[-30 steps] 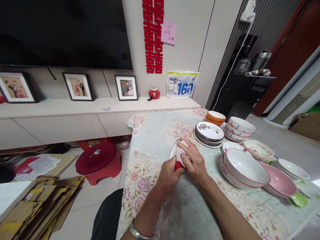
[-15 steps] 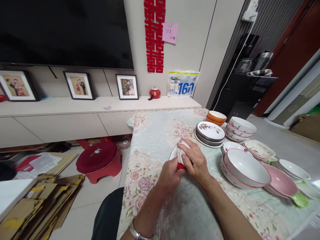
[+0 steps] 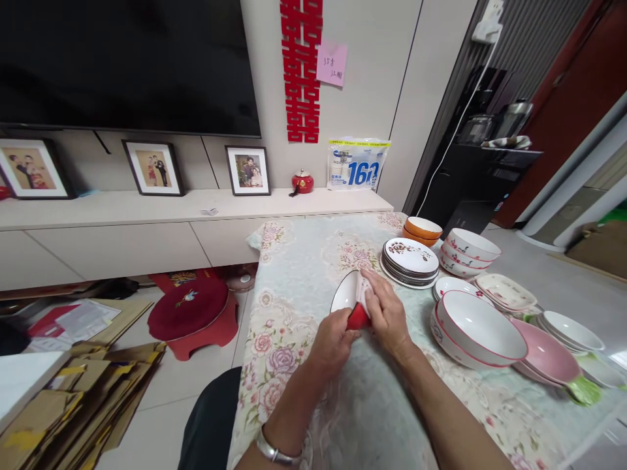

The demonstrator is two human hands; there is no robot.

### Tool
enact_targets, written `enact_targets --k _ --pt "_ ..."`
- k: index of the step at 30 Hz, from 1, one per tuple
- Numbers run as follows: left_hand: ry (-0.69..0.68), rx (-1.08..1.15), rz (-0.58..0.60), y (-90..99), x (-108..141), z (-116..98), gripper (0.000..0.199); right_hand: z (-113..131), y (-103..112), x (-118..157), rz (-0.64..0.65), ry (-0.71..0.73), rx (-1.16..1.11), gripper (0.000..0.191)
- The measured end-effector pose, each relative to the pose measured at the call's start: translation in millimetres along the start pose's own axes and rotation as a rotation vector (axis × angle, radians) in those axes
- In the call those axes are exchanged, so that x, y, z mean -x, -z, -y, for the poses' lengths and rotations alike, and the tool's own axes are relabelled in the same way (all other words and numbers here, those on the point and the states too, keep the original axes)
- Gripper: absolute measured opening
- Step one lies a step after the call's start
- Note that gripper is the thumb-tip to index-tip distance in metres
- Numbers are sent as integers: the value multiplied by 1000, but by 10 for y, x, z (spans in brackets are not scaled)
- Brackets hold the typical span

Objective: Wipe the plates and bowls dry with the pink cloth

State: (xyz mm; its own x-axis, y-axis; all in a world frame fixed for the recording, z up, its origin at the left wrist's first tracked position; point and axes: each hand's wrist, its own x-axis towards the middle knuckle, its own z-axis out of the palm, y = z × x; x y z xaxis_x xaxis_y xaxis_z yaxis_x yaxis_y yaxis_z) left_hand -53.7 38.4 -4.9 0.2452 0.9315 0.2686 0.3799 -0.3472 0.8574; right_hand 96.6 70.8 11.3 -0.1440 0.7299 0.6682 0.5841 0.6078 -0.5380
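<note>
A small bowl [image 3: 345, 292], white inside with a dark rim and red outside, is tilted above the table. My left hand [image 3: 334, 339] grips its near edge, the thumb on the rim. In my right hand [image 3: 386, 310] a white cloth [image 3: 363, 287] with faint pinkish marks is pressed against the bowl's right side, folded over the rim. My right fingers hide part of the cloth and bowl. To the right of the hands stands a stack of plates [image 3: 410, 256] with brown flowers, and nearer to me a large white bowl [image 3: 482, 326] with a red rim.
Orange bowls [image 3: 422, 228], flowered white bowls [image 3: 471, 251], square dishes [image 3: 507, 292] and pink dishes [image 3: 548, 352] crowd the table's right side. A flowered tablecloth [image 3: 289, 307] covers the table. A red stool [image 3: 191, 310] and flattened cardboard [image 3: 93, 391] are on the left floor.
My right hand has shifted slightly right with the cloth, from the bowl's inside to its right rim. More of the white inside and red outside shows now. The left hand keeps its grip.
</note>
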Motion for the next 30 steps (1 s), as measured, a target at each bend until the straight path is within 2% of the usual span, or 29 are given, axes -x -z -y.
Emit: enact_targets --k 3,5,6,8,12,15,18,24,27,30 --pt "12 220 -78 -47 10 -7 9 143 -35 26 84 201 102 44" --pt "26 303 -101 -45 13 -25 11 182 -42 25 109 240 119 43" --pt "40 313 -101 -37 14 -39 11 171 -39 18 102 216 104 43" --pt "53 307 -72 -23 16 -76 15 88 -21 -4 55 83 21 43" --pt "20 256 0 -33 29 -131 25 -186 -1 -48 -74 -340 -255 47" --pt "33 169 -45 -64 36 -112 23 -292 -49 -32 -94 -448 -347 51" --pt "50 212 -132 -76 21 -73 28 -230 -134 30 -69 -374 -284 52" --pt "186 497 -327 -9 -34 -130 42 69 -261 118 36 -60 -27 51" --pt "186 533 -315 17 -34 -170 45 84 -260 92 46 -10 -28 50" --pt "143 462 -210 -2 -13 -160 38 -21 -211 45 -23 -135 -150 50"
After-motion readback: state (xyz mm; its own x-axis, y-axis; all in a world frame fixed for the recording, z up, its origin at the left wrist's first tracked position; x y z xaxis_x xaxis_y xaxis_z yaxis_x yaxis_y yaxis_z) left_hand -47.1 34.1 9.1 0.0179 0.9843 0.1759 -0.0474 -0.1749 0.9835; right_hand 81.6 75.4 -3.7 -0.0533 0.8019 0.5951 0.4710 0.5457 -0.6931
